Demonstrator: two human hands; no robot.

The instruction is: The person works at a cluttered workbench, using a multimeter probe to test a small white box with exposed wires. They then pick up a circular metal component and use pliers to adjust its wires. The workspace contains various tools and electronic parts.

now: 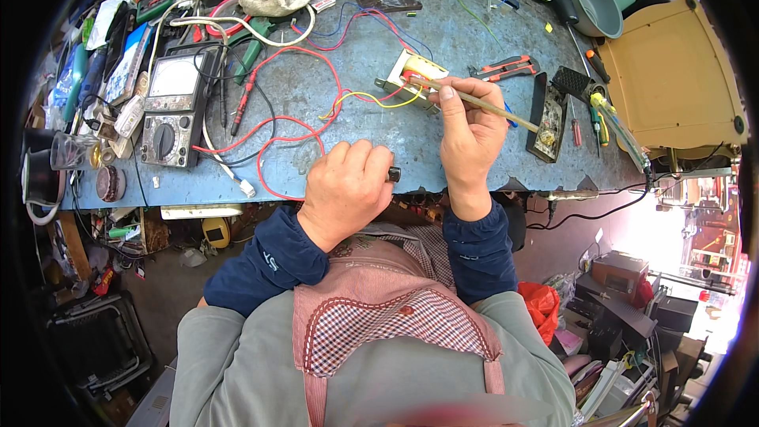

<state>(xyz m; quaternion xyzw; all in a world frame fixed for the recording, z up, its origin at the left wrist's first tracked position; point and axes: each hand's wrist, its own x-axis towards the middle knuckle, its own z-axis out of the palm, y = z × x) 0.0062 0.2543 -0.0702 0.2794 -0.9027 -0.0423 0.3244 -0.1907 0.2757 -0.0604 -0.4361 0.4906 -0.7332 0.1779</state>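
The right hand (466, 122) pinched a slim brown rod (494, 109); a cream-framed component (417, 69) with red-and-yellow wrapping lay just left of its fingertips. The left hand (345, 183) clenched, apparently, a black-ended cylinder (393, 175).

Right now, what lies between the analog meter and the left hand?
In the head view, a red probe, a black probe, looping leads and a white connector cable lie between the meter and the left hand.
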